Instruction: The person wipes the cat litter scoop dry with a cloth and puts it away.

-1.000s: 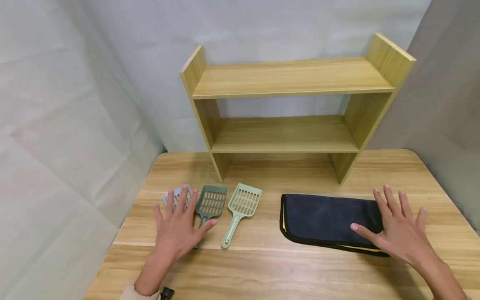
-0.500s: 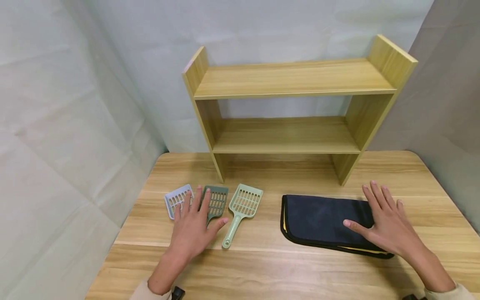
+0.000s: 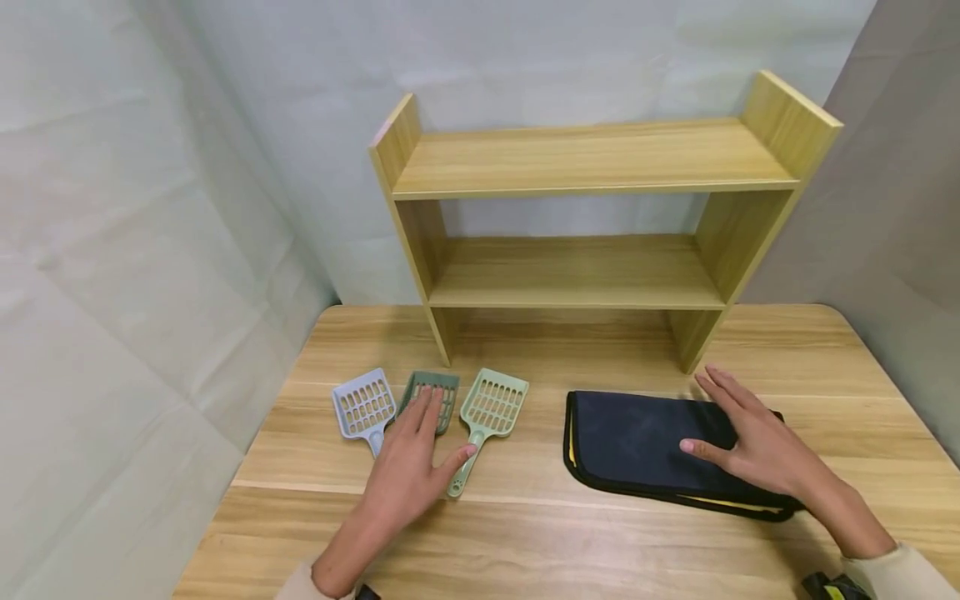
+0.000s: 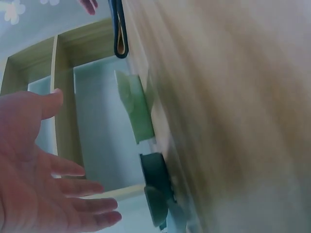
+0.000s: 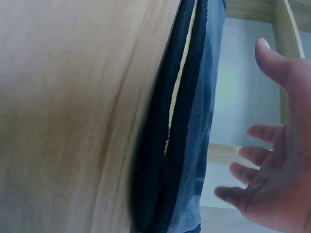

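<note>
My left hand (image 3: 408,471) hovers over the litter scoops, fingers straight and thumb spread, holding nothing. Beneath it lies a dark green litter scoop (image 3: 446,386), its handle hidden by the hand. To its left is a light blue scoop (image 3: 363,404); to its right a pale green scoop (image 3: 491,402), its handle partly behind my thumb. My right hand (image 3: 761,446), also with extended fingers, is above the right part of a folded navy cloth (image 3: 637,437) with black edging and a yellow inside. In the right wrist view a gap shows between that hand and the cloth (image 5: 194,145).
A wooden two-tier shelf (image 3: 577,271) stands at the back of the wood-grain table (image 3: 525,550). Pale fabric (image 3: 135,292) hangs behind and on the left, with a greyer stretch at the right.
My left hand has moved right, uncovering the light blue scoop and now covering part of the dark green one. My right hand has shifted left over the cloth and turned more edge-on.
</note>
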`<action>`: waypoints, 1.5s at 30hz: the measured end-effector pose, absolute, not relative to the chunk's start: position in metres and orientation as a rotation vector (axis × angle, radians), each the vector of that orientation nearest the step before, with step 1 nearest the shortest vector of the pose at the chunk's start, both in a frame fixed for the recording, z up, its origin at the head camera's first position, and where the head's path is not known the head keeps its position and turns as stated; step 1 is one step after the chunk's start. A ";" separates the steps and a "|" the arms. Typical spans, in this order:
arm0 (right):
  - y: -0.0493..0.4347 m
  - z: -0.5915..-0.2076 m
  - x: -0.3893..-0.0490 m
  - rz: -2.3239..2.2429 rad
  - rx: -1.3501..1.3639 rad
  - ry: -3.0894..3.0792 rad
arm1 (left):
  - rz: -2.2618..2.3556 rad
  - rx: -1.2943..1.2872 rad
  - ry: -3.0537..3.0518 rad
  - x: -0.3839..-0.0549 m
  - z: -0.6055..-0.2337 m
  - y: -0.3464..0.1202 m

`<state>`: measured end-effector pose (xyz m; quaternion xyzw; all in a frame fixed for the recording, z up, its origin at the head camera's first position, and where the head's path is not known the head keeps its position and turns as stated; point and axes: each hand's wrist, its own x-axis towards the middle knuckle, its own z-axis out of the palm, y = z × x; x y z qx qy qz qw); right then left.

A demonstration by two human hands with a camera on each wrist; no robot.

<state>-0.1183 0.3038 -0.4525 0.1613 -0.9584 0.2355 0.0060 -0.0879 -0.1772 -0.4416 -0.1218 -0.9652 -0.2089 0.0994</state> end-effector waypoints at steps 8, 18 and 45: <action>0.305 -0.452 -0.130 0.805 0.561 -2.978 | -0.888 -0.281 -2.868 -0.080 -0.444 -0.170; 0.309 -0.456 -0.144 0.855 0.685 -2.879 | -1.035 -0.237 -2.849 -0.071 -0.448 -0.161; 0.305 -0.466 -0.174 0.842 0.778 -2.967 | -1.361 -0.163 -2.909 -0.090 -0.465 -0.158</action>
